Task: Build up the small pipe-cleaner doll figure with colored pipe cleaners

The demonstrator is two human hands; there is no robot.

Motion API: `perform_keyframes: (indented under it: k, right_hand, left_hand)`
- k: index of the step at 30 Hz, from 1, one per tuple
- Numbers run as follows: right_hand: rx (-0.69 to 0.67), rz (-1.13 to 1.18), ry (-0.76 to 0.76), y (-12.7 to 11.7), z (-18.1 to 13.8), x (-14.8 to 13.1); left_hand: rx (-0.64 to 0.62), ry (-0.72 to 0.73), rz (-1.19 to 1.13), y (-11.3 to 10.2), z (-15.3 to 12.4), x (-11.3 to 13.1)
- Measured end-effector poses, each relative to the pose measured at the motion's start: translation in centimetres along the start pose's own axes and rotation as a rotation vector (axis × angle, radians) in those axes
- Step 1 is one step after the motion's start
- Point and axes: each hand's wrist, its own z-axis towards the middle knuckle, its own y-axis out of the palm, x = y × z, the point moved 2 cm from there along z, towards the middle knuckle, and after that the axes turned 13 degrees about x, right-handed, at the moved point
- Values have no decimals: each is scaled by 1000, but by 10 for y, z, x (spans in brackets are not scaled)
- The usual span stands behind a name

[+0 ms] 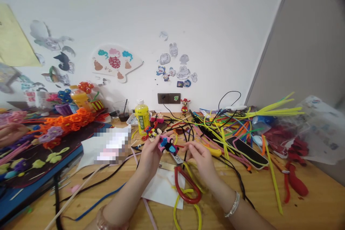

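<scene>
My left hand (pixel 151 154) is closed on a small pipe-cleaner figure (pixel 168 144) in pink, blue and black, held above the table. A short, thin red strand (pixel 182 146) shows between the figure and my right hand (pixel 201 158), whose fingertips are pinched at its end. Just behind my left hand is another fuzzy figure (pixel 153 133) in red, yellow, black and white. Below my hands lie scissors (pixel 199 196) with red handles, partly over a white paper sheet (pixel 164 192). Yellow pipe cleaners (pixel 176 219) curl around the handles.
A yellow drink bottle (pixel 142 118) stands behind my left hand. Many coloured pipe cleaners (pixel 223 133) and a dark phone-like slab (pixel 248 153) lie to the right. Orange fuzzy flowers (pixel 70 124) sit on a dark mat at left, where another person's hand (pixel 10 134) shows.
</scene>
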Motion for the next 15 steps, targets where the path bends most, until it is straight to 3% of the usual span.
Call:
perform_keyframes:
  k: [6, 15]
  right_hand:
    - [75, 108, 116, -5, 9, 5]
    - [-20, -179, -65, 6, -4, -1]
  left_hand:
    - [20, -8, -15, 0, -2, -1]
    - [28, 9, -2, 1, 0, -2]
